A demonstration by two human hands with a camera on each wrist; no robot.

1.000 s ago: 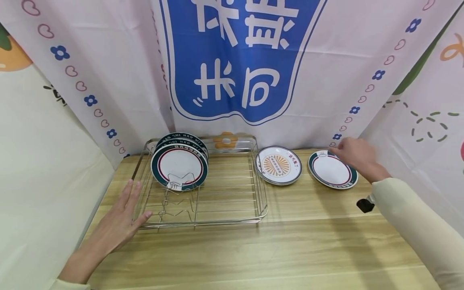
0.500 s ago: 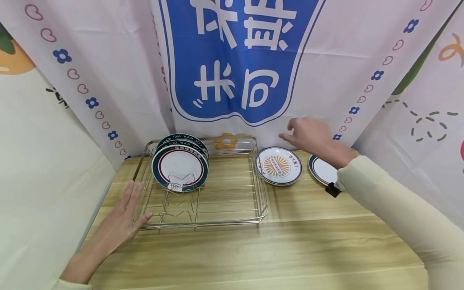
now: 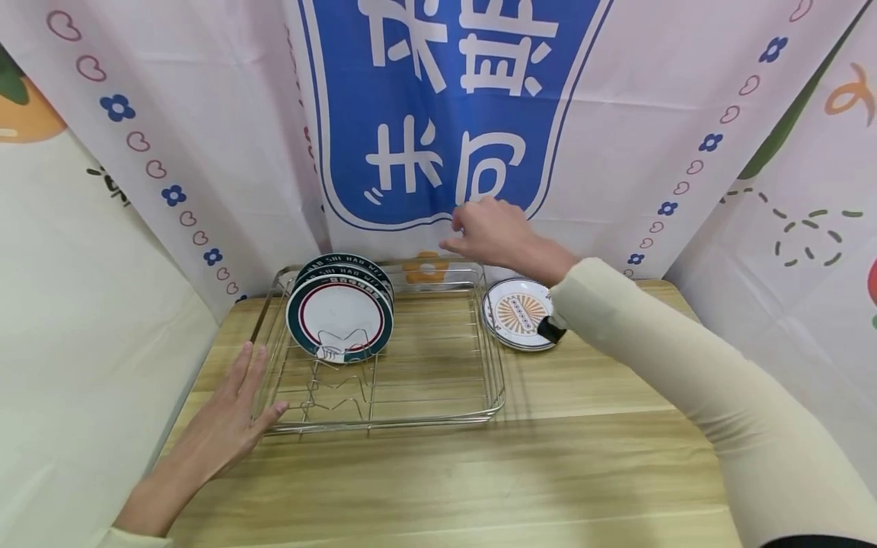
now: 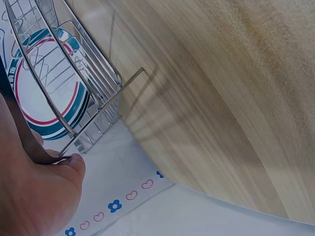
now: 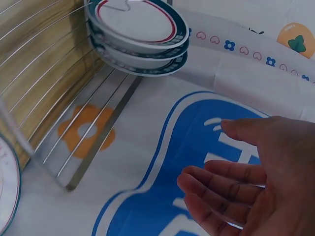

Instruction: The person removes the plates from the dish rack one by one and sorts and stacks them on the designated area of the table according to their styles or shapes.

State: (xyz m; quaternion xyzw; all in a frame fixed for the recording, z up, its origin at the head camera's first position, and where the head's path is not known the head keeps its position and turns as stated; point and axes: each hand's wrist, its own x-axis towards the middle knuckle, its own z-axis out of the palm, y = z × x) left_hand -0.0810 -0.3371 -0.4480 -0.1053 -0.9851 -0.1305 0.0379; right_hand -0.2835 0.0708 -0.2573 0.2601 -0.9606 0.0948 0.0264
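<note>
My right hand hovers in the air in front of the cloth, above the rack's back right corner; in the right wrist view its fingers are loosely bent with nothing between them. My left hand lies with fingers extended at the left side of the wire dish rack. Inside the rack, on its left, several green-rimmed plates lean upright one behind another. To the right of the rack, small white plates with an orange sunburst are stacked, partly covered by my right sleeve. The green-rimmed plate farther right is hidden behind that sleeve.
The rack stands on a wooden table. A white cloth with a blue sign print hangs right behind it, and pale cloth closes off the left side. A black band hangs at my right wrist.
My right hand has moved left from over the green-rimmed plate on the right, past the sunburst plates, to near the rack's back. The left hand and plates stay as they were.
</note>
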